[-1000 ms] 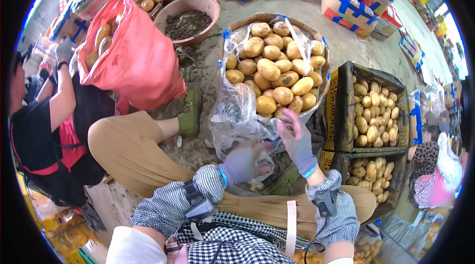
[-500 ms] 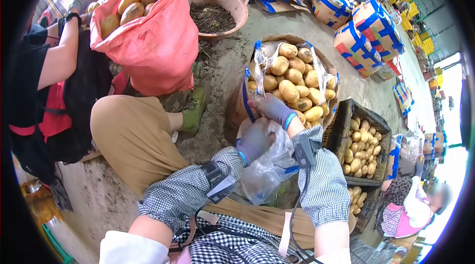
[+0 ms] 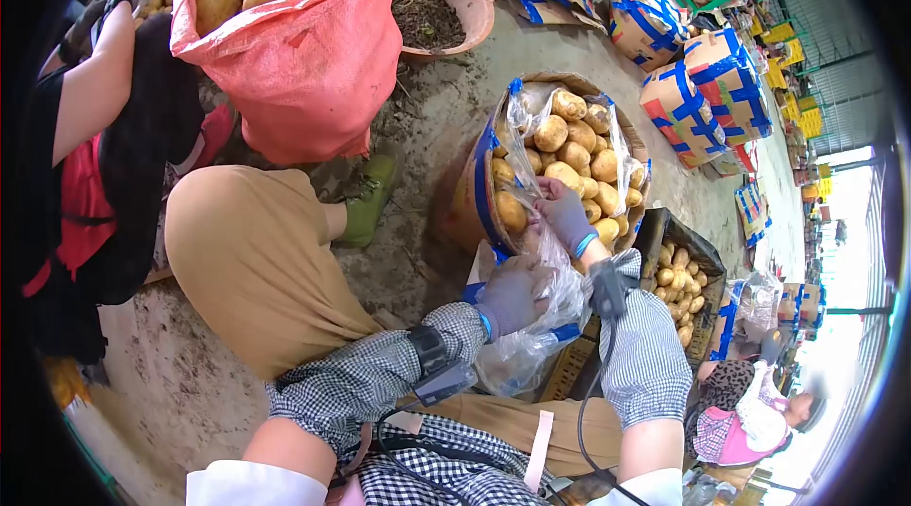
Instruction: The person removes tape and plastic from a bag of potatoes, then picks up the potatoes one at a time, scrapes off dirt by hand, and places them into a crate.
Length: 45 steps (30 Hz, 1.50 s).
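Clearly, the clear plastic liner [image 3: 567, 295] is what matters here: it drapes over the near edge of a cardboard box [image 3: 467, 197] heaped with potatoes [image 3: 574, 155], and its loose part hangs between the box and the person's legs. The gloved right hand [image 3: 567, 216] has its fingers drawn narrow, pinching the film at the box's near edge, just beside the topmost layer. Lower down and nearer the body, the gloved left hand [image 3: 512, 299] is curled round a gathered part of the same sheet; exactly how much it holds, the folds hide. To handle this well, I'd keep the pinch light and spread the pull over several folds, since thin film probably tears if one point takes all the strain. Drawing with both hands evenly should keep the sheet from bunching to one side. Watch the blue tape [image 3: 488, 140] along the rim, where plastic could snag, and keep knuckles from nudging the nearest potatoes, which sit high enough that one might roll. Keep the right elbow away from the black crate [image 3: 704, 254] alongside.
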Each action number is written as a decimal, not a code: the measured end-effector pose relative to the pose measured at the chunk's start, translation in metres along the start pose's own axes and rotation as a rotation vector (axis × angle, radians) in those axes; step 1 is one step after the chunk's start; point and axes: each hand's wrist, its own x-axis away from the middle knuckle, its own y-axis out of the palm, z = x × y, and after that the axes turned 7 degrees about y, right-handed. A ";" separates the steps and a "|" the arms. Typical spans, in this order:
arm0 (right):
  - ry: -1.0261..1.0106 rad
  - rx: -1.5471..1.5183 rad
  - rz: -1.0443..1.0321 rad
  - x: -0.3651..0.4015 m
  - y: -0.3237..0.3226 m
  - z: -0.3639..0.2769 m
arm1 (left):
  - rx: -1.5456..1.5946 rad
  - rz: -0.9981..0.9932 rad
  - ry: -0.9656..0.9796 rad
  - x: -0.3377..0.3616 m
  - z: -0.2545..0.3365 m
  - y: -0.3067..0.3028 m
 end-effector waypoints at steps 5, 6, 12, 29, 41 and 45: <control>-0.498 0.891 0.074 0.000 -0.011 -0.038 | -0.155 -0.054 0.136 0.003 0.001 -0.002; -0.492 0.891 0.077 0.006 -0.004 -0.042 | -0.155 -0.059 0.140 0.001 0.005 -0.007; -0.089 0.915 -0.366 0.003 0.018 -0.075 | -0.203 -0.103 0.046 0.003 0.009 -0.010; 0.212 -1.890 -0.242 0.157 -0.067 -0.048 | 0.540 0.846 -0.277 0.044 -0.091 -0.070; 0.038 -2.149 0.380 0.235 -0.092 0.017 | 0.243 -0.022 -0.497 0.043 -0.146 -0.105; -0.158 -2.227 0.551 0.259 -0.116 0.039 | 0.536 0.127 -0.305 0.001 -0.086 -0.168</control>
